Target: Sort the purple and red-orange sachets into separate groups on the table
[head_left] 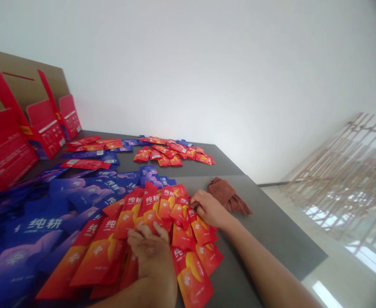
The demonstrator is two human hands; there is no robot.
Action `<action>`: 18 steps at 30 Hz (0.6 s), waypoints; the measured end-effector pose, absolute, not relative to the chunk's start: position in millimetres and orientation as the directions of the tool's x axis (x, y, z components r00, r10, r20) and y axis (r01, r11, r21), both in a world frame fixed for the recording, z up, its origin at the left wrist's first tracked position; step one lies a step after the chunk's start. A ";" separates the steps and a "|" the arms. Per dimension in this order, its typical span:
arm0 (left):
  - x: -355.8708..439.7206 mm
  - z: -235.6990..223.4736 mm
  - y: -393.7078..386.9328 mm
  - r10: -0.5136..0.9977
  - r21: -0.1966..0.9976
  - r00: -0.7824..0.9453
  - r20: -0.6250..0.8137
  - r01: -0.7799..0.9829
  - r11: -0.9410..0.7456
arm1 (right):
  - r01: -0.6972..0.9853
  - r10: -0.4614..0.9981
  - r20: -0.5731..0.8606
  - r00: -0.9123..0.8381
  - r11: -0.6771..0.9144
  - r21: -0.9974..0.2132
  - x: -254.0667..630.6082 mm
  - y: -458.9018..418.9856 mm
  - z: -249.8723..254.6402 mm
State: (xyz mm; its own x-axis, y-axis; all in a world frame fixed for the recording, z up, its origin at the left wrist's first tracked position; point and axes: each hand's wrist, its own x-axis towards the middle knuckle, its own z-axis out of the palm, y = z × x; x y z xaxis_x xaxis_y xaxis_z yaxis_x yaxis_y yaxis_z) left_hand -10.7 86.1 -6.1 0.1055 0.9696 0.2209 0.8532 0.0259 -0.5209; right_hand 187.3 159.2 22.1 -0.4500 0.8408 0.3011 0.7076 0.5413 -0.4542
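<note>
Leftmost, red boxes (pixel 46 128) stand at the worktop's (pixel 271 231) edge with flaps raised, so closing looks undone; their insides are hidden, and any contents can't be counted. Beside them spread blue pouches (pixel 40 239), loose and overlapping, blurred and cut off at the picture's border. Next come red-orange pouches (pixel 98 252), heaped partly over the blue ones. The colours lie mostly apart, yet nothing near the hands looks squared up. The left hand (pixel 152 252) rests on this heap, fingers parted and bent; whether they pinch a pouch I cannot tell. Farther back, smaller mixed piles (pixel 175 149) show both colours, with blue ones partly covered. The right hand (pixel 208 209) touches the red heap's right side, fingers drawn in narrow at a pouch's edge; their tips are obscured, so a grip can't be confirmed. Just beside it sits a crumpled brown cloth (pixel 228 194). Far right, a slatted rack (pixel 329 171) is smeared by blur.
</note>
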 end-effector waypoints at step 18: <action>-4.6 -4.1 84.1 0.973 -0.455 0.053 0.223 0.889 0.056 | 0.646 0.821 0.313 -0.478 0.570 -0.508 189.7 156.5 33.2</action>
